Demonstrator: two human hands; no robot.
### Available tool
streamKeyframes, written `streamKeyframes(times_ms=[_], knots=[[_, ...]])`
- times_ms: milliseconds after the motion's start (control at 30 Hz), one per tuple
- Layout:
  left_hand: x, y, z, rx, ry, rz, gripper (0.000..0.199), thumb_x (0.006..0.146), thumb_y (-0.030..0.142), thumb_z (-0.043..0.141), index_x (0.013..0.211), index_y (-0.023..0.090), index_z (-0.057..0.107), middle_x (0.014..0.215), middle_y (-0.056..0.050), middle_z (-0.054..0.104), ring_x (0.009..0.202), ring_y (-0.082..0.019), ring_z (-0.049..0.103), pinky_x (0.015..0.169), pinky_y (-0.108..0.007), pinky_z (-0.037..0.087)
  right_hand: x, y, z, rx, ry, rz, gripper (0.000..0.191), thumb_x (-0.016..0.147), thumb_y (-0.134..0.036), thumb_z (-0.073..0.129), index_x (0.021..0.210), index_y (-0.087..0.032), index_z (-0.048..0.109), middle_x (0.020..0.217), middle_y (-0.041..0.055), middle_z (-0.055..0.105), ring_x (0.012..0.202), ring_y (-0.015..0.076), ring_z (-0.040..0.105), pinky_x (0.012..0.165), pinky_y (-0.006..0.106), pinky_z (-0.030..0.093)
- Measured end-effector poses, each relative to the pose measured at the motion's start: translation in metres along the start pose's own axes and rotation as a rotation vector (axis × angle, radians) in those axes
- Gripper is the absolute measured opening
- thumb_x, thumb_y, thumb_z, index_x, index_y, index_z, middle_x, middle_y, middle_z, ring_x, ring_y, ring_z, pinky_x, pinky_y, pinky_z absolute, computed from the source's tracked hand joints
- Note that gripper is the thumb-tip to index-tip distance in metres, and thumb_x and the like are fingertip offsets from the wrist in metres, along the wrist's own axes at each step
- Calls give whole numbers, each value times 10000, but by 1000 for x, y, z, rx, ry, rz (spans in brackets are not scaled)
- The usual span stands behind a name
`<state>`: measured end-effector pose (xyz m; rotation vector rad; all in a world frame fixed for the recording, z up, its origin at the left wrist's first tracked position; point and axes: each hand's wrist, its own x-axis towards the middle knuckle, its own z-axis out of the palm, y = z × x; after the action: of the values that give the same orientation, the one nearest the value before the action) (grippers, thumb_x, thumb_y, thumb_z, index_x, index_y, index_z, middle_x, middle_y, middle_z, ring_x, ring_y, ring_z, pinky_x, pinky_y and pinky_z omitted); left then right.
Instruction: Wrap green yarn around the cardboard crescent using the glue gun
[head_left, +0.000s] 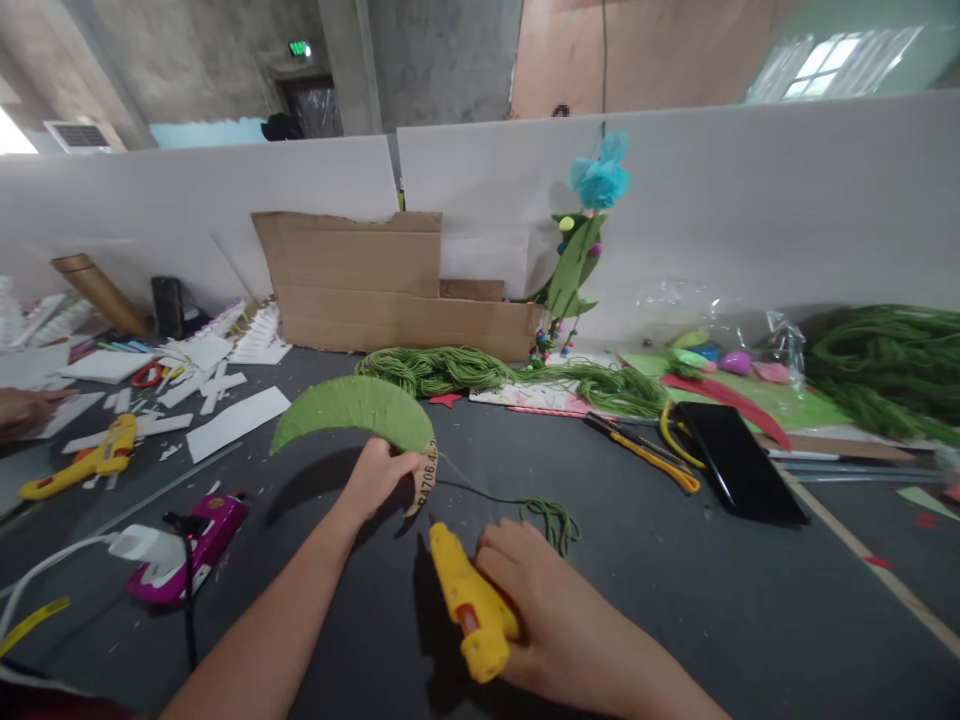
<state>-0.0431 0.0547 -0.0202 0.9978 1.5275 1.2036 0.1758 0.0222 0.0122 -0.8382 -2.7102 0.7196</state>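
Note:
My left hand (382, 475) pinches a cardboard crescent (356, 408) near its right end. Green yarn covers most of the crescent, while bare brown cardboard with printed numbers shows at the tip. From that end a green strand runs right to a small loose bundle of yarn (553, 522) on the table. My right hand (525, 580) is wrapped round a yellow hot glue gun (469, 600). The gun's nozzle points up and left, close to the bare tip; whether they touch I cannot tell.
A purple power strip (214, 530) with plugs and cables lies at left. Beyond it are another yellow glue gun (112, 450), white scraps and another person's hand (30, 412). Cardboard (352, 290) stands behind green yarn skeins (435, 370). A cutter (652, 460) and black phone (739, 460) lie right.

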Motion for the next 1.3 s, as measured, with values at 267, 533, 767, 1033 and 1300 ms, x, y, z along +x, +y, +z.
streamKeyframes(times_ms=[267,533,767,1033,1300], knots=[[-16,6,9,-28,-195,3,118,588,145,542,684,120,606,575,-9,617,531,-176,590,521,-273,456,2,8,5,228,80,71,239,664,-227,615,880,-205,514,925,30,527,890,195,467,833,340,360],[-39,13,28,130,-431,36,201,577,91,500,746,131,602,742,-22,656,747,-188,586,689,-257,449,12,19,14,910,335,284,395,692,-176,566,1043,-216,390,861,3,538,775,137,529,714,281,422],[-39,12,28,181,-453,34,185,581,81,482,734,145,565,737,-4,629,737,-172,572,682,-247,442,7,19,8,519,357,444,44,720,-201,565,686,-185,542,528,-69,365,519,93,351,492,212,263],[-42,11,31,154,-485,11,260,583,68,487,814,146,576,813,-23,647,785,-175,579,678,-240,445,9,13,2,537,431,481,86,719,-196,551,635,-177,544,498,-74,360,488,84,342,481,201,276],[-45,14,32,100,-509,21,261,594,74,499,812,152,619,834,-46,671,810,-201,598,730,-273,450,9,17,3,722,416,507,113,715,-231,571,630,-174,524,480,-83,304,475,78,289,462,206,248]])
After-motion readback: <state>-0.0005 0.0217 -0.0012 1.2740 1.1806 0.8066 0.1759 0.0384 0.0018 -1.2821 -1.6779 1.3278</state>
